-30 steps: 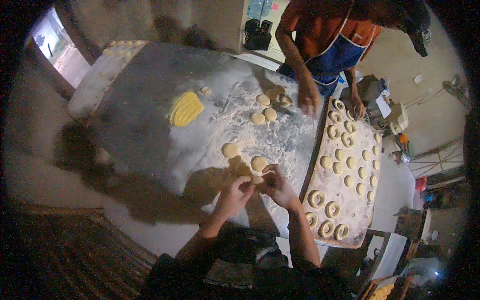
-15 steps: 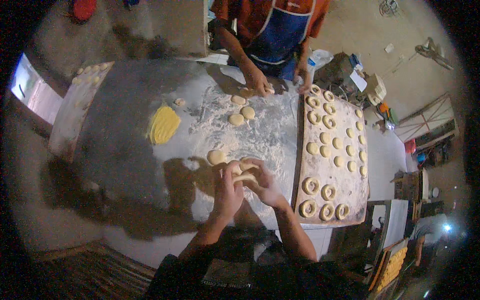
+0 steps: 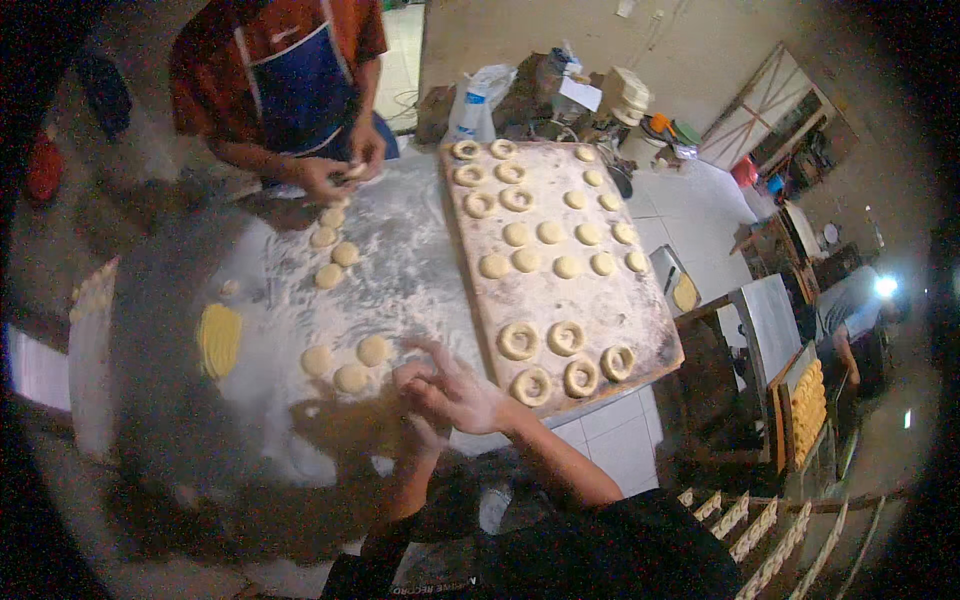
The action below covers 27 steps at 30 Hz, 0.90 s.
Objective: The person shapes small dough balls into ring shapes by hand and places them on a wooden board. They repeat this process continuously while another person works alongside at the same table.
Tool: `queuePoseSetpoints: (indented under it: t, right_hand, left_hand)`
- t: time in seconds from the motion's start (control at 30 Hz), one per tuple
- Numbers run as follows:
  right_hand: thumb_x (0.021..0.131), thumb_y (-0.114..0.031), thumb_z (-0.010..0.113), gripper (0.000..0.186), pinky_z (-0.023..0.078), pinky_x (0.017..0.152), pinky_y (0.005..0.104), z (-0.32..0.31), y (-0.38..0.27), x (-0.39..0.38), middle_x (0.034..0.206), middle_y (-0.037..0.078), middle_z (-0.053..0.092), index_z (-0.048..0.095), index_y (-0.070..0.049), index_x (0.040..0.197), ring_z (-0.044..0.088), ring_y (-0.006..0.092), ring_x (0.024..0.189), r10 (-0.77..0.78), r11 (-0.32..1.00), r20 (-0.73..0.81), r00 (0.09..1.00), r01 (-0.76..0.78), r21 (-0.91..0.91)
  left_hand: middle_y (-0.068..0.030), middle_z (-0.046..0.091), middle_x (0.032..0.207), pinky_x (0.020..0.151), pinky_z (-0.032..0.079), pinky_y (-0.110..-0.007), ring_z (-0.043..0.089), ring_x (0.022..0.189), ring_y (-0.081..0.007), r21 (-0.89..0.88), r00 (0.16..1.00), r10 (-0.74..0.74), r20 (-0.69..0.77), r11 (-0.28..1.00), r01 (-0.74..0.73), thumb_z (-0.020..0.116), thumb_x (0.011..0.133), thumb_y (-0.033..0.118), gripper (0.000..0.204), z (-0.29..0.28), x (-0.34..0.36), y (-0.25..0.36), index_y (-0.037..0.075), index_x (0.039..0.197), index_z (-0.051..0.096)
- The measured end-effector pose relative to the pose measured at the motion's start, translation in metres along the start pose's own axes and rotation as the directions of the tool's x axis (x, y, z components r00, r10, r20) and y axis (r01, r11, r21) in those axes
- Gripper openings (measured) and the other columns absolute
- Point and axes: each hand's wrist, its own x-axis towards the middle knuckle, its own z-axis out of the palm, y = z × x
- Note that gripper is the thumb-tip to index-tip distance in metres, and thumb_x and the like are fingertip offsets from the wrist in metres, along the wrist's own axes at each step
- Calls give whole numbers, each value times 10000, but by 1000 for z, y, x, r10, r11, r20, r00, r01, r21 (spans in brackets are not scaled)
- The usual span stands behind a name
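My right hand (image 3: 462, 392) is crossed over my left hand (image 3: 426, 432) at the table's right side, near the board's edge. The right forefinger stretches out, while its other fingers are smeared by motion and overlap the left hand. Most left-hand fingers are hidden, and whether dough lies between the hands cannot be seen. Just left of my fingers sit three pale dough rounds (image 3: 352, 378) on the floured metal table (image 3: 400, 290). Dough rings (image 3: 517, 340) lie at the near end of a floured board (image 3: 630, 315).
Across the table, a co-worker's hands (image 3: 345, 172) pinch some dough beside several dough rounds (image 3: 328, 276). More rings and small rounds (image 3: 551, 232) cover the board's middle and far end. A yellow lump (image 3: 220, 340) rests at left. Racks and a tray of yellow pieces (image 3: 803, 410) stand at right.
The view has turned toward the right. The open dough ring between my hands no longer shows. My right hand has come over the left, and three rounds show beside them where one did.
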Motion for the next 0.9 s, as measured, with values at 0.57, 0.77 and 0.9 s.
queuePoseSetpoints:
  t: [0.57,0.77,0.9]
  right_hand:
    - [992,-329,482,325,478,663,294,-161,47,-100,928,115,570,399,-105,1213,570,163,768,-36,615,-411,911,345,710]
    - [1013,-342,464,407,432,507,272,-198,75,-116,747,39,554,348,-93,1314,514,104,589,-249,484,-424,871,491,724]
    - [1003,-526,423,535,439,469,293,-223,79,-122,635,62,549,358,-97,1317,528,144,502,-30,947,-513,858,188,260]
  left_hand:
    - [-156,615,840,695,475,-433,615,734,-340,2,964,75,257,997,-78,342,1044,295,316,190,-1,70,52,1072,542]
    - [-203,630,772,651,460,-499,653,797,-451,-47,936,42,350,999,-28,394,1025,285,234,240,-9,60,94,1140,463]
    - [-248,580,683,597,439,-543,625,718,-480,70,888,-53,458,997,23,434,1012,219,141,255,-5,68,89,1064,422]
